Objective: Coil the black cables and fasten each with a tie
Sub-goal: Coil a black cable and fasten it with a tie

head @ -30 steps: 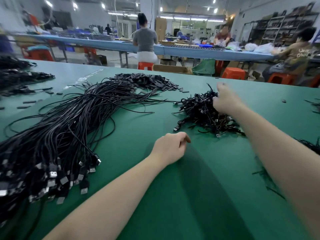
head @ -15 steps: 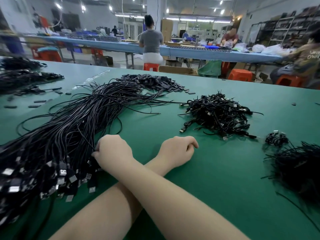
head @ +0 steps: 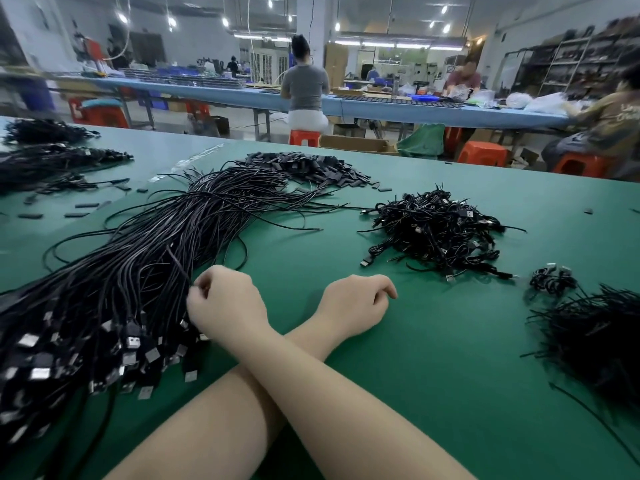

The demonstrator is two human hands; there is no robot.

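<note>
Coiled cables (head: 436, 230) heaped on the table (head: 398, 375), apparently done. The far larger loose cable bundle (head: 138, 271) remains. My right hand (head: 225, 301) curls at its edge, grasp indeterminable. My left hand (head: 356, 299) rests slack, empty.

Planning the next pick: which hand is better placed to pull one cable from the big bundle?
Right. The right hand is at the cable bundle and seems to pinch one cable; the left hand rests loosely curled on the table, apart from it.
</note>
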